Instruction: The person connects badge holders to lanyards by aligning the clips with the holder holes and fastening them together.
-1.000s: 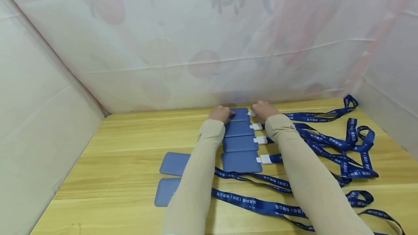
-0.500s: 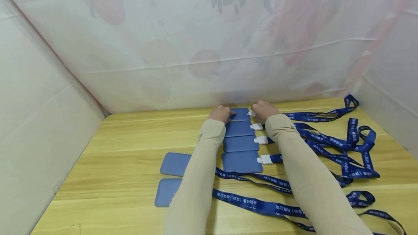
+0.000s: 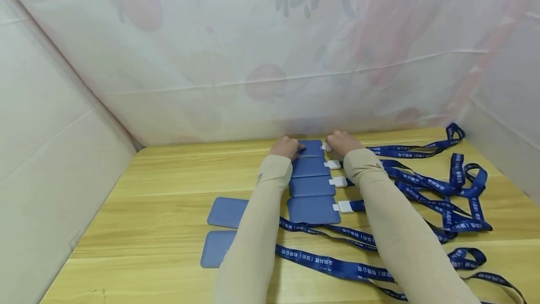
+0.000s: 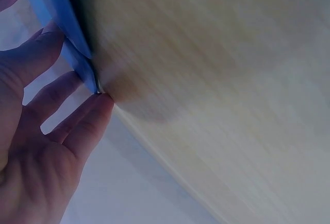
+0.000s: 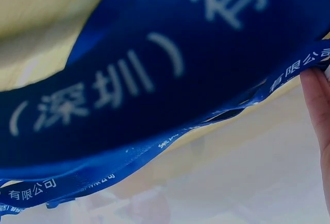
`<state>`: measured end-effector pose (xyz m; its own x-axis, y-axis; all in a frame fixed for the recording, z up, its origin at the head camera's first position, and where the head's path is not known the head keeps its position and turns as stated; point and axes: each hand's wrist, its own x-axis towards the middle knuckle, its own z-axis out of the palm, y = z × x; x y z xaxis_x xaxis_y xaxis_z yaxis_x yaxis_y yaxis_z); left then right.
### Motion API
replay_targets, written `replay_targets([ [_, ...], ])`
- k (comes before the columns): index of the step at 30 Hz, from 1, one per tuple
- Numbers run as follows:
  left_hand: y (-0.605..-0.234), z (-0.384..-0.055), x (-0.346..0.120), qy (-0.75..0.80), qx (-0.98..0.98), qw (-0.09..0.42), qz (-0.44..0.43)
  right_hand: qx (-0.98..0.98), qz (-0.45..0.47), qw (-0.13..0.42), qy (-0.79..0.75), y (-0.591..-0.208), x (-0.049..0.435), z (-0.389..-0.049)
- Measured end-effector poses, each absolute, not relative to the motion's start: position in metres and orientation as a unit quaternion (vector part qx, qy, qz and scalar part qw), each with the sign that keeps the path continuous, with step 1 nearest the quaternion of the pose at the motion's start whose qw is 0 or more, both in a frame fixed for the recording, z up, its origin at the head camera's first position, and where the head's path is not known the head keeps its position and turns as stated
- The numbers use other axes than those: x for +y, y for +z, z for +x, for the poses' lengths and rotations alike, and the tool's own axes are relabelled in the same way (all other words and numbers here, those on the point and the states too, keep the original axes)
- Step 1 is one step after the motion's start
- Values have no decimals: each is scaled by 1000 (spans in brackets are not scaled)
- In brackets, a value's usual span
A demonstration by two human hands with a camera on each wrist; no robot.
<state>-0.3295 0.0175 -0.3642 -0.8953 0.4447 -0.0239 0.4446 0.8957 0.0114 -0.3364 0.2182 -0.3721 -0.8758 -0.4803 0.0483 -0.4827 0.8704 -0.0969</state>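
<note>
Several blue card holders with navy lanyards lie on the table. My left hand (image 3: 285,147) holds the left end of the farthest card holder (image 3: 313,148); in the left wrist view the thumb lies over the blue holder (image 4: 59,13) and fingertips meet its edge and corner. At that holder's other end, my right hand (image 3: 342,143) pinches the white clip (image 3: 325,147), most of it hidden by the fingers. The attached lanyard (image 3: 405,152) runs off to the right. In the right wrist view, fingers (image 5: 317,105) touch a printed navy strap (image 5: 154,74) that fills much of the picture.
Below the held one, more card holders (image 3: 314,209) form a column with white clips (image 3: 345,207). Two others (image 3: 228,212) lie left, partly under the left sleeve (image 3: 253,229). Tangled lanyards (image 3: 464,191) cover the table's right side. A pale printed cloth (image 3: 253,50) stands behind the table (image 3: 160,186).
The whole head view has shifted very slightly to the right. Both hands stay at the farthest card holder, and the holders and lanyards keep their places.
</note>
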Motion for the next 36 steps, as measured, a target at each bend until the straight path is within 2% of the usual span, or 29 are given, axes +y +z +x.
replay_targets([
  [12, -364, -327, 21, -4, 971, 14, 239, -966, 252, 21, 52, -377, 219, -337],
  [25, -367, -330, 20, -5, 967, -12, 256, -965, 256, 23, 48, -376, 216, -337],
  [36, -369, -333, 18, -7, 969, 3, 246, -964, 262, 29, 47, -381, 216, -342],
])
